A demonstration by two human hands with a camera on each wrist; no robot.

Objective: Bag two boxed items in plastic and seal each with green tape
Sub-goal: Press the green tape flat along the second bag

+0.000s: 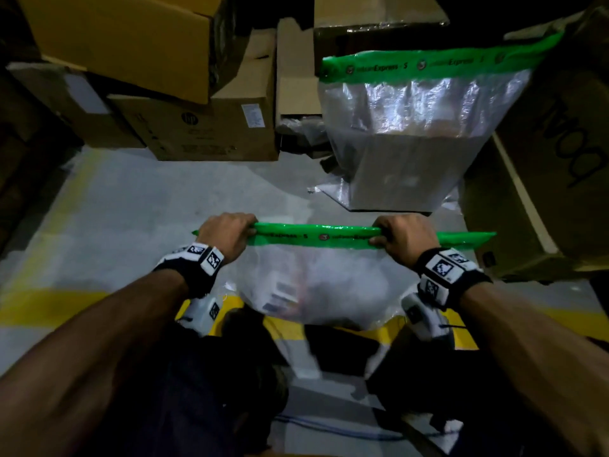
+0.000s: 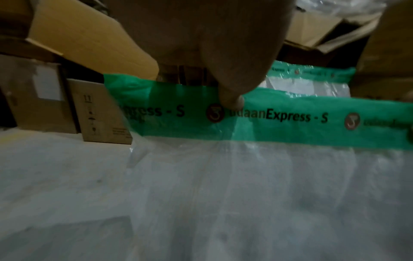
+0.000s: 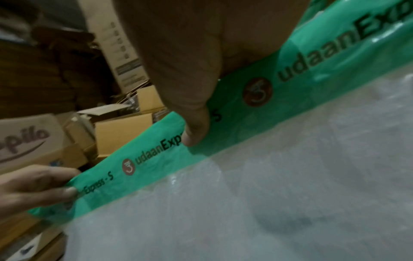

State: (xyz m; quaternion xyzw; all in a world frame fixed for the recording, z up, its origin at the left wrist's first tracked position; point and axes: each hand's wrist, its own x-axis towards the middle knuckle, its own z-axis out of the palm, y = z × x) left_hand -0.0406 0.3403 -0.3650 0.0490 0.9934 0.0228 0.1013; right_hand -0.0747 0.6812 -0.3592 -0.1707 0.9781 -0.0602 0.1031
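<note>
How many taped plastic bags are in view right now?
2. One bag is held by the left hand and right hand; the other bag stands behind. More may be hidden.

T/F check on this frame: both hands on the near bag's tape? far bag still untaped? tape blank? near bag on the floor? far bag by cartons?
1. Both hands grip the near bag's green tape. True: left hand, right hand.
2. The far bag is untaped. False: green tape runs along its top.
3. The tape is blank. False: it reads "udaanExpress - S".
4. The near bag lies flat on the floor. False: the hands hold it up.
5. The far bag stands by cartons. True.
</note>
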